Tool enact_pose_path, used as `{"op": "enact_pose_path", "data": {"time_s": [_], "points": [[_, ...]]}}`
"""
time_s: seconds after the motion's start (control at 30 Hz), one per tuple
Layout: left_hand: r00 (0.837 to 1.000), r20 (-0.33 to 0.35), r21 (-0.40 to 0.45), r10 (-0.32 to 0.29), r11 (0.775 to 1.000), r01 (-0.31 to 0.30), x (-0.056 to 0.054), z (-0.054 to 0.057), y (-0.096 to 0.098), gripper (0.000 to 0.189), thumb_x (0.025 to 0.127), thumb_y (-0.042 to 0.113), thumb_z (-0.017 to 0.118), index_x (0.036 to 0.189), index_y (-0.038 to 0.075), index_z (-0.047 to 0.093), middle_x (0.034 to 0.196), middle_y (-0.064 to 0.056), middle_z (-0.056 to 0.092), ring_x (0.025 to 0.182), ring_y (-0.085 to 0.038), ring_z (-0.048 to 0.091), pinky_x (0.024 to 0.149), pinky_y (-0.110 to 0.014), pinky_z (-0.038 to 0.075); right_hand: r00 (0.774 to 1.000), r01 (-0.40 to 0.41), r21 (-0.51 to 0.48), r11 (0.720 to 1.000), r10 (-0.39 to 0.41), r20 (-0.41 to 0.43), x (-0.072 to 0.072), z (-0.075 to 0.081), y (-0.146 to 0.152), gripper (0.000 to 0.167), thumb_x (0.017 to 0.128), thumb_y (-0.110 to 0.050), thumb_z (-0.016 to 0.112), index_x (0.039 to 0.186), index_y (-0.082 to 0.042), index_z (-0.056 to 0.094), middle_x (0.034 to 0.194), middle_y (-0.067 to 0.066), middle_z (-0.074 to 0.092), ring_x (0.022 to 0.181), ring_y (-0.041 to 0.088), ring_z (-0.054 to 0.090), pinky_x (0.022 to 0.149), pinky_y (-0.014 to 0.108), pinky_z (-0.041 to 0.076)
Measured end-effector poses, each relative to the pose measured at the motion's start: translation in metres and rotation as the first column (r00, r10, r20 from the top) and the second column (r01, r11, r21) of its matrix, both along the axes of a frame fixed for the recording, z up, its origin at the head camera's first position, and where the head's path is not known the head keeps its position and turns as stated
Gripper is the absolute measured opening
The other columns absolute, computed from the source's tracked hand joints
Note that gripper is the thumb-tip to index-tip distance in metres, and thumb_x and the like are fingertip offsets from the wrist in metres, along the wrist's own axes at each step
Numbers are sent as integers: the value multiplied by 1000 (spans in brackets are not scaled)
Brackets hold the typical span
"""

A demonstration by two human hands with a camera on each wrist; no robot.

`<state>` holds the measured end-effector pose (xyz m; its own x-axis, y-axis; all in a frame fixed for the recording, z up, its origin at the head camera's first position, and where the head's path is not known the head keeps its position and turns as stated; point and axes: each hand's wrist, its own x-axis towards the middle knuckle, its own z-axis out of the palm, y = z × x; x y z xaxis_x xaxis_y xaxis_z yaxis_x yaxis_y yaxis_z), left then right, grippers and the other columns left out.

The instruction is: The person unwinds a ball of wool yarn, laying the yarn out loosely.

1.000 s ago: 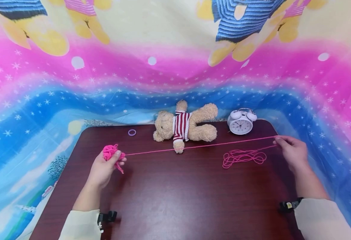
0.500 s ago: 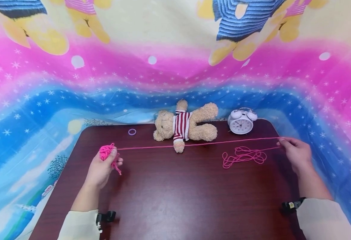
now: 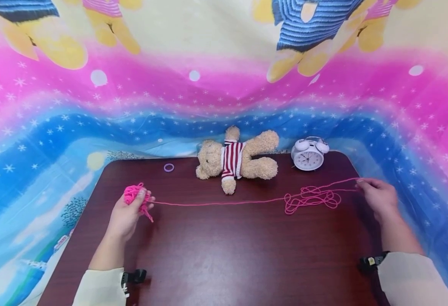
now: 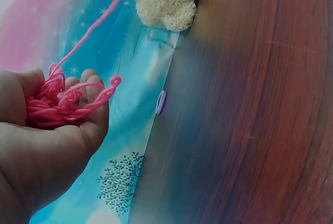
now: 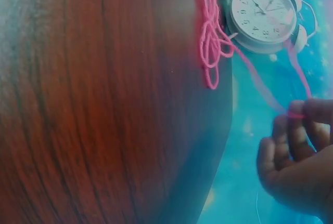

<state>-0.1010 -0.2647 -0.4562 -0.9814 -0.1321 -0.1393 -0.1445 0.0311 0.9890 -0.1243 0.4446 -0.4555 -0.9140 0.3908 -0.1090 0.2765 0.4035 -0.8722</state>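
Observation:
On the left side of the table, my left hand (image 3: 123, 216) holds a tangled bundle of pink yarn (image 3: 131, 194), its thumb laid over it. In the left wrist view the bundle (image 4: 54, 107) rests in the curled fingers, with a short end sticking out. A slack yarn strand (image 3: 216, 204) runs from there across to the right. My right hand (image 3: 381, 199) pinches the yarn between thumb and fingertips at the right edge of the table. Loose yarn loops (image 3: 317, 199) lie on the tabletop just left of it, also in the right wrist view.
A teddy bear (image 3: 233, 159) in a striped shirt lies on its back at the table's far edge. To its right stands a white alarm clock (image 3: 308, 158); to its left lies a purple ring (image 3: 168, 168). A printed cloth (image 3: 224, 97) hangs behind the brown table (image 3: 239, 255).
The strand between my hands was taut and raised; now it sags lower, passing in front of the bear. Both hands have shifted slightly outward and still hold the yarn.

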Motion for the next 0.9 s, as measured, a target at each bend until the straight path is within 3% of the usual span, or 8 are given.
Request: {"op": "enact_pose_path", "data": {"time_s": [0.13,0.23,0.3,0.43,0.53,0.7,0.8,0.9], "points": [[999,32,-70,21,997,-18,-1,2,2,43,102,43,64,131,12,55,108,-3,68,91,-14,66,82,-27,57,991,-111,149,983,98,88,-2,-6,-4,65,103,-53,58,139,0,62,146,26,52,137,46,42,99,46,48],[999,45,-91,21,996,-17,0,3,4,44,102,45,63,131,13,55,103,-3,67,88,-18,62,76,-29,54,984,-152,154,976,136,113,-4,-9,-7,65,103,-52,58,140,2,61,152,33,44,144,54,32,110,64,35],[999,39,-75,11,997,-8,0,3,5,44,102,46,63,130,13,55,98,-1,66,86,-19,62,73,-28,54,981,-174,169,970,155,120,-5,-11,-9,62,103,-49,59,139,1,62,151,32,46,144,54,32,111,65,33],[1000,20,-34,-6,999,7,0,2,7,40,102,43,64,126,12,56,94,0,66,84,-17,63,72,-27,55,968,-240,202,949,218,126,-6,-15,-12,55,104,-43,61,139,0,63,146,32,51,141,54,35,106,63,37],[1000,17,-37,-17,999,17,0,3,9,43,103,40,64,129,8,54,94,0,67,84,-16,64,74,-27,56,956,-287,208,935,264,131,-6,-16,-15,52,103,-37,64,140,0,62,139,30,57,132,49,44,98,52,45],[999,13,-57,-32,998,33,0,4,12,43,104,38,64,130,6,52,97,-2,68,86,-16,67,78,-27,58,949,-312,222,924,293,114,-7,-17,-19,45,102,-25,68,140,0,62,124,23,70,104,15,63,79,20,51],[999,15,-69,-36,997,37,-1,4,14,45,102,41,66,130,8,53,99,-3,68,89,-19,69,81,-27,59,948,-318,222,922,307,86,-7,-16,-24,44,102,-22,69,139,1,63,122,23,71,89,0,64,72,14,51],[999,11,-70,-39,997,40,-1,3,15,47,101,41,67,130,8,54,99,-3,68,88,-18,68,82,-28,59,947,-322,222,920,315,67,-8,-13,-31,44,101,-22,69,138,2,63,122,24,70,89,1,65,72,16,52]]}}
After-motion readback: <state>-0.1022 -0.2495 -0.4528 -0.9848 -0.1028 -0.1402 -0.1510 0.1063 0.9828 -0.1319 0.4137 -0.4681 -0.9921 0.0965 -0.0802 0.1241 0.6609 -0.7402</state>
